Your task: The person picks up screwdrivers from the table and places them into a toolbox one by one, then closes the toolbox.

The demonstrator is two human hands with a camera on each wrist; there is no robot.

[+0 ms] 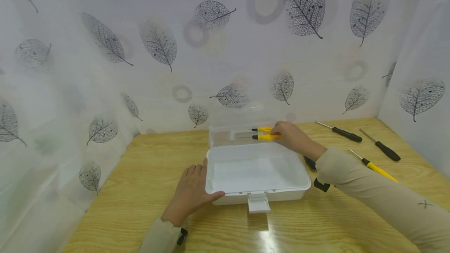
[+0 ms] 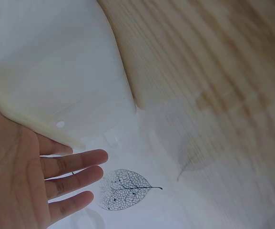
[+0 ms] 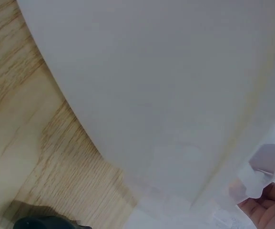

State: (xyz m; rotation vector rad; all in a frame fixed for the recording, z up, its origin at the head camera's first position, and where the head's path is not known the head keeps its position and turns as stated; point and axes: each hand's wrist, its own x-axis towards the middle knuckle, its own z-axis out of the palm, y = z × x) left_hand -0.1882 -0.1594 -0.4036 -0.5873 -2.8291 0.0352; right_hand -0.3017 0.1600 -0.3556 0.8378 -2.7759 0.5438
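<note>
A white plastic box (image 1: 258, 171) stands on the table, its clear lid (image 1: 221, 138) raised at the back and a white latch (image 1: 259, 203) hanging down in front. My left hand (image 1: 191, 190) steadies the near left corner, thumb on the front rim. In the left wrist view its fingers (image 2: 75, 164) lie straight beside the wall. Above the back rim, my right hand (image 1: 290, 138) pinches a yellow screwdriver (image 1: 265, 137) by the handle, tip leftward. A second yellow shape (image 1: 261, 129) shows just behind; I cannot tell whether it is a reflection in the lid.
Right of the box lie two black-handled screwdrivers (image 1: 346, 134) (image 1: 386, 150) and another yellow screwdriver (image 1: 377, 169). A dark handle (image 1: 310, 163) sits partly under my right forearm, close to the box. Leaf-printed sheeting (image 1: 246, 50) walls the table's back and sides.
</note>
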